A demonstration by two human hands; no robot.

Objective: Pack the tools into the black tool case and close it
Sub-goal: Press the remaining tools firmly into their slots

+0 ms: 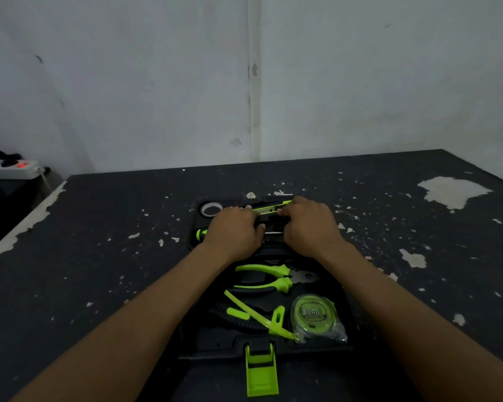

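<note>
Both hands worked at the far end of the open black tool case [343, 288], which lay on the dark, chipped counter [105, 256]. Left hand [234, 232] and right hand [310, 227] each pinched an end of the green utility knife [269, 208], fingers curled over it, seemingly at its slot. Just left of them sat a roll of tape [210, 209], and a green-tipped screwdriver handle [201, 234] poked out beneath the left hand. Nearer in the case lay pliers [273, 278], a wrapped tape measure [312, 314] and a green latch [260, 369]
</note>
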